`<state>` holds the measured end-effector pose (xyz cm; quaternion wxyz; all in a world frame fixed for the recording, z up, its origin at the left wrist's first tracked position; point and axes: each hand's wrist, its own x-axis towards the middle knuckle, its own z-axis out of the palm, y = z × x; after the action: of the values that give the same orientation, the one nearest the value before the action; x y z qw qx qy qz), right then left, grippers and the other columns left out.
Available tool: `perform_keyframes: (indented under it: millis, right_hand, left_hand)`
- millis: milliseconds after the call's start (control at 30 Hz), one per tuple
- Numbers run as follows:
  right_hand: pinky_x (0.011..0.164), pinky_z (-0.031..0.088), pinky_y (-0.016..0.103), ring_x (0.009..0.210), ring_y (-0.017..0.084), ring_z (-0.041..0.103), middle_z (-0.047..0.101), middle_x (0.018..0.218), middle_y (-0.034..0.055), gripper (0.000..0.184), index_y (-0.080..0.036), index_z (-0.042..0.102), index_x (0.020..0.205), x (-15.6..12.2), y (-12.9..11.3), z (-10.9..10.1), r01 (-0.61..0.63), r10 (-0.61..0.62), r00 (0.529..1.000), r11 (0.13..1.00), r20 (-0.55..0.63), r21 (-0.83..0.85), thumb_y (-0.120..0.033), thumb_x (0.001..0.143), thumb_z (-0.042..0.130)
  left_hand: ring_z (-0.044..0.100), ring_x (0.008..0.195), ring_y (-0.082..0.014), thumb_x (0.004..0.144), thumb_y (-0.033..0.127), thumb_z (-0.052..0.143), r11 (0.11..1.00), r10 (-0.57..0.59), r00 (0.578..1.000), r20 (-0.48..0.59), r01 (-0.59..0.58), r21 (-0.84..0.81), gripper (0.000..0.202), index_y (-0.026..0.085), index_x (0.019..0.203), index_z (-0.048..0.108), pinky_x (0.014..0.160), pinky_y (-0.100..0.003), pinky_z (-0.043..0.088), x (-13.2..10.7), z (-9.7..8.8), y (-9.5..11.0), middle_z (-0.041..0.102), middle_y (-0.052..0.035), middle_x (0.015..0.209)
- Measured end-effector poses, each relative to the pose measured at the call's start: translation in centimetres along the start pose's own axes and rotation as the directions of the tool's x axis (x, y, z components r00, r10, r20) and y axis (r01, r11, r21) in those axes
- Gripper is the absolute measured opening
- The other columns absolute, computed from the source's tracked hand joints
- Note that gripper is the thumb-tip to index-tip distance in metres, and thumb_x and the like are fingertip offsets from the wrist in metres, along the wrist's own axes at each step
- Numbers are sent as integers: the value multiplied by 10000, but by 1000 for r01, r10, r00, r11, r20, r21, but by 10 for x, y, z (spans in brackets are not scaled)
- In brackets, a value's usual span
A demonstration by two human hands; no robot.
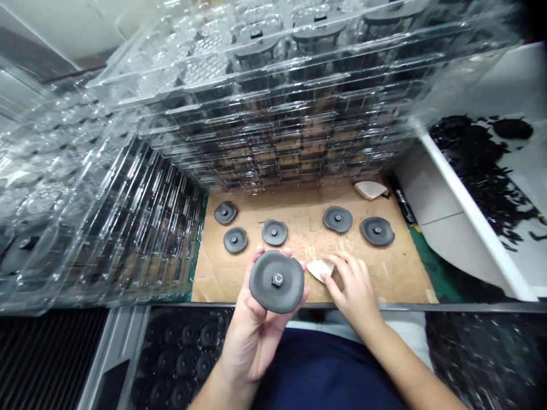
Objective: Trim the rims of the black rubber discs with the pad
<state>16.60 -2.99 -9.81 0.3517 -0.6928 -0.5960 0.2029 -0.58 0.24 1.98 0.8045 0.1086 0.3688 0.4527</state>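
My left hand (252, 324) holds a round dark grey rubber disc (276, 281) with a small metal nut at its centre, facing up toward me just above the table's front edge. My right hand (352, 287) rests on the cardboard sheet (397, 273) and pinches a small pale triangular piece (320, 267), right beside the held disc. Several more grey discs lie flat on the cardboard farther back, among them one at the left (225, 212), one mid-way (274, 232) and one at the right (378, 230).
Tall stacks of clear plastic trays (273, 114) wall in the back and the left side (85, 216). A white bin (470, 228) with black scraps stands on the right. A tray of discs (183, 359) sits below the table at the left. Another pale piece (370, 189) lies at the back.
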Motion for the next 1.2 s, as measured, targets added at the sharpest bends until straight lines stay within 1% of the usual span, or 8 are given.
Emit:
perform_keyframes:
  millis: [233,367,500,767,900,967,1100,1200]
  right_hand:
    - [857,446,465,956,272,552,657,992,93,192,-188,672,956,0,-2,-3,65,-65,997,998,-49,-12,-326,833,620]
    - [823,496,385,951,225,568,594,1000,78,232,-203,654,1039,8,-38,-39,121,-115,989,990,-88,65,-334,855,596]
    - [752,526,324,892,198,562,537,975,71,210,-235,700,1014,8,-85,-66,340,-323,935,934,-148,109,-242,813,638]
    - [672,542,308,813,191,567,571,896,65,222,-264,740,958,5,-95,-58,407,-389,911,903,-137,138,-183,767,663]
    - [775,526,325,929,199,586,606,989,61,176,-275,739,951,13,-65,-52,41,-17,998,914,-65,403,-245,794,664]
    - [675,539,289,876,190,618,641,973,74,197,-230,730,948,15,-48,-46,-163,173,985,838,29,521,-330,867,580]
    - [318,388,188,434,118,545,642,620,31,336,-161,700,936,3,-32,-31,-300,233,954,760,189,577,-407,927,470]
    - [331,421,179,428,122,571,649,582,14,295,-164,689,875,-5,-38,-30,-338,246,940,740,235,581,-419,888,541]
  left_hand:
    - [628,1105,-236,548,372,825,998,59,998,8,-59,-36,549,359,1073,665,878,-297,534,7,-2,-6,684,-15,1174]
    - [659,1050,-224,550,314,845,991,122,992,38,-120,-56,520,347,1040,674,857,-276,547,10,0,-11,707,4,1114]
    - [679,1000,-188,549,189,855,987,154,988,-12,-154,-36,497,360,983,685,884,-256,535,7,5,-14,730,40,1064]
    - [685,987,-191,537,176,862,988,145,989,-34,-147,-51,506,351,979,688,872,-257,541,3,3,-18,735,35,1059]
    - [669,1028,-210,529,285,861,984,171,984,-44,-174,-49,504,331,1000,686,877,-249,533,7,-1,-16,732,11,1055]
    - [674,1015,-219,528,345,853,984,164,986,-12,-164,-66,514,322,1013,684,876,-265,536,8,-2,-14,729,-1,1060]
    - [658,1042,-265,539,381,840,991,118,993,-18,-119,-55,607,304,1109,647,908,-347,533,8,-3,-12,706,-42,1105]
    - [620,1109,-296,548,413,821,998,53,997,-49,-54,-24,676,293,1180,613,977,-406,489,7,-1,-12,689,-63,1145]
